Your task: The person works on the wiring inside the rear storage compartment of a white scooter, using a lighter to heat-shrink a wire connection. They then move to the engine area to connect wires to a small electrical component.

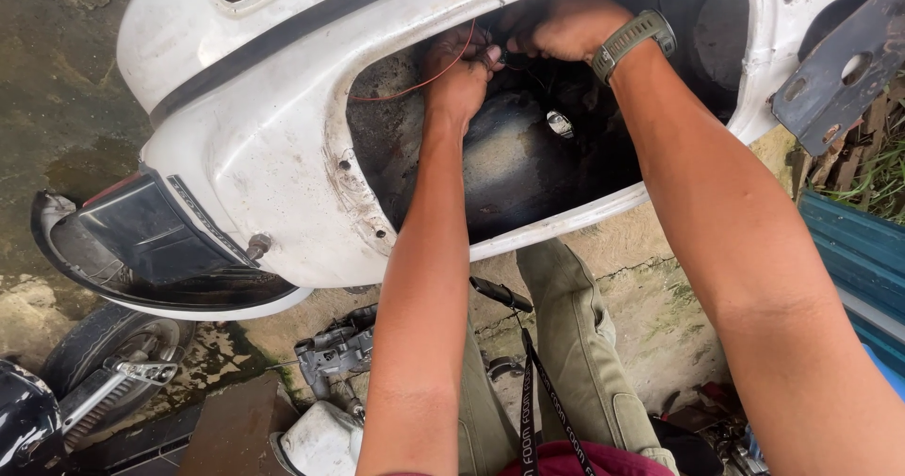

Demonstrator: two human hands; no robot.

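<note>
Concrete yard; one white scooter shell (273, 146); two hands (459, 66) (564, 25), fingers seemingly pinching one red wire (415, 85).

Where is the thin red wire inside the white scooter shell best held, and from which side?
Pinch the red wire near the left hand, coming through the shell's opening: there its slack loop hangs free; its far end is hidden by fingers.

Scuffed white painted-metal scooter body (273, 146) (rusty inside).

Black lanyard strap (545, 396) with white lettering, hanging at bottom centre, no packages, signs or screens
</note>
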